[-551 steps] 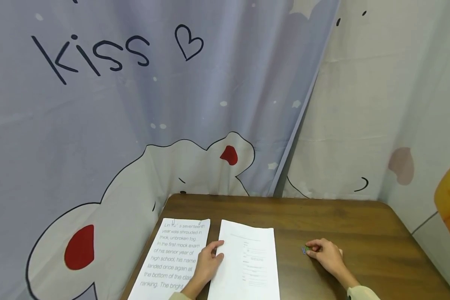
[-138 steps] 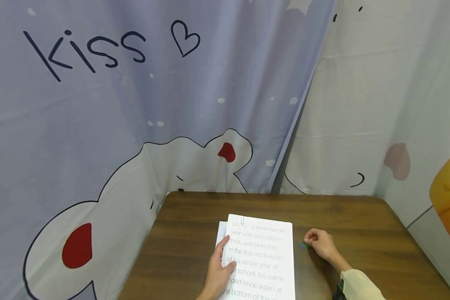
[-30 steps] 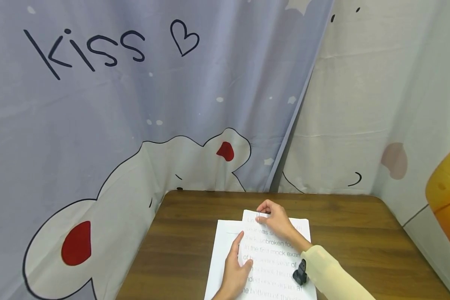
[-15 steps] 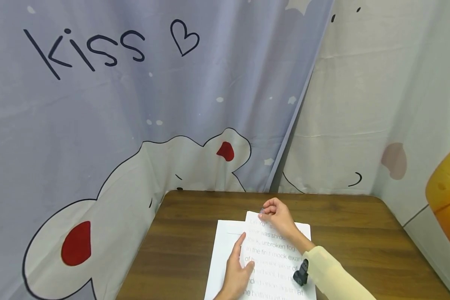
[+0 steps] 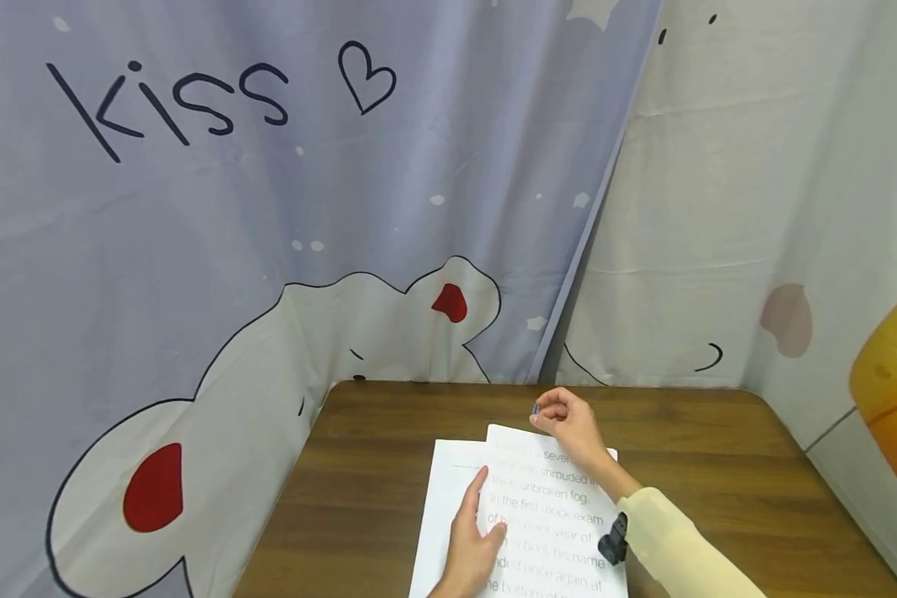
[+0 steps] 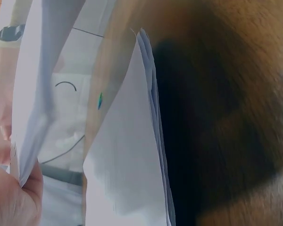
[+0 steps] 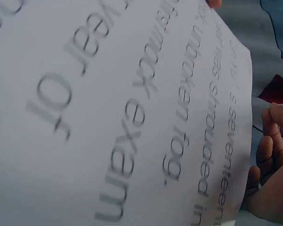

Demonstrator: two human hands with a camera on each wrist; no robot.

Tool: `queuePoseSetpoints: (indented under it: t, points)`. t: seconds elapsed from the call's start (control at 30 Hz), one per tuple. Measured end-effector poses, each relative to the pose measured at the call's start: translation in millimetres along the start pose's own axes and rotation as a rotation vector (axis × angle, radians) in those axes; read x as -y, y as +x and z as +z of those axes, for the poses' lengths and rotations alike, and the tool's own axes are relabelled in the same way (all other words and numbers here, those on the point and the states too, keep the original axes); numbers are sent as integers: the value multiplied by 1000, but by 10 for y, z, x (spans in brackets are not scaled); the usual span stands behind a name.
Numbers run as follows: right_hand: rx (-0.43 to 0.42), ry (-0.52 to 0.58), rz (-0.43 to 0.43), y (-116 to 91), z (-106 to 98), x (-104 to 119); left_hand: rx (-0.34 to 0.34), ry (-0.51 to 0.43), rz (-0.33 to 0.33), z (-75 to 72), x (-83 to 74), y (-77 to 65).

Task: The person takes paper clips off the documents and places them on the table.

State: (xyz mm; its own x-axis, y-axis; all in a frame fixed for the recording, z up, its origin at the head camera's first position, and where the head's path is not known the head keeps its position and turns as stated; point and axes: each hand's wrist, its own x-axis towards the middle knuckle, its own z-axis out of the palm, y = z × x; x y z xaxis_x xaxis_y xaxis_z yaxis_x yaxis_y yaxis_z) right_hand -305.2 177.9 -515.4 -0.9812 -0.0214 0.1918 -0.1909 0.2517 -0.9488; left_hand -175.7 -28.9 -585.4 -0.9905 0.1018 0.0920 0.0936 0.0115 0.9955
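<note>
My left hand grips the left edge of the large-print sheets of paper, thumb on top. In the left wrist view these sheets are raised over a second stack of paper on the table. Above their top edge, my right hand pinches a small blue paper clip, apart from the paper. In the right wrist view my right hand's fingers are beside the top edge; the clip cannot be made out there.
Small blue-green clips lie on the table beyond the stack in the left wrist view. The brown wooden table extends to both sides. A printed curtain hangs behind it.
The large-print sheets have moved from the table's left side to over the other stack. My right hand went from the loose clips to their top edge and drew the blue paper clip off.
</note>
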Motion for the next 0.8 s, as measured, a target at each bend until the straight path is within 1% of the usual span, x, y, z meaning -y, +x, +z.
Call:
queuePoseSetpoints:
  t: [0.1, 0.2, 0.63, 0.8]
  points:
    - [0, -86, -2, 3, -133, -38, -14, -6, 0, -33, -9, 2]
    - [-7, -125, 0, 5, -241, -68, -24, -10, 3, -67, -18, 10]
    - [12, -122, -2, -29, -531, -165, -58, 0, -11, -95, -38, 43]
    - [-25, -142, -11, -37, -672, -222, -60, 25, 1, -115, -49, 69]
